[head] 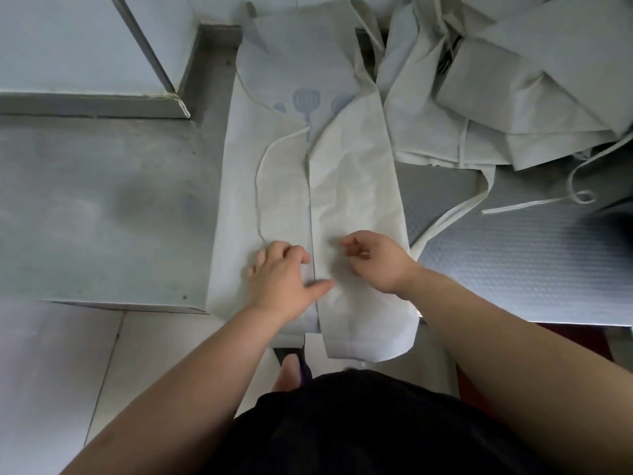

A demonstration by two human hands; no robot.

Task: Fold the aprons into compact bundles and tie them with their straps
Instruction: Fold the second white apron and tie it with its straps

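Lengthwise, the folded apron (352,186) runs away from both hands: left hand (281,275) pressing flat, right hand (376,262) with grip loose, empty.

Just one cam here, sitting on the person's head and looking almost straight down, hanging pretty close over the apron (356,200) on the counter (102,207)

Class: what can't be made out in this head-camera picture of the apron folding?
Utensil print on the apron: head view, half covered by its folded-in sides.
Apron pile: head view, cut off by top and right edges.
Right hand: curled fingers hide whether it pinches anything.
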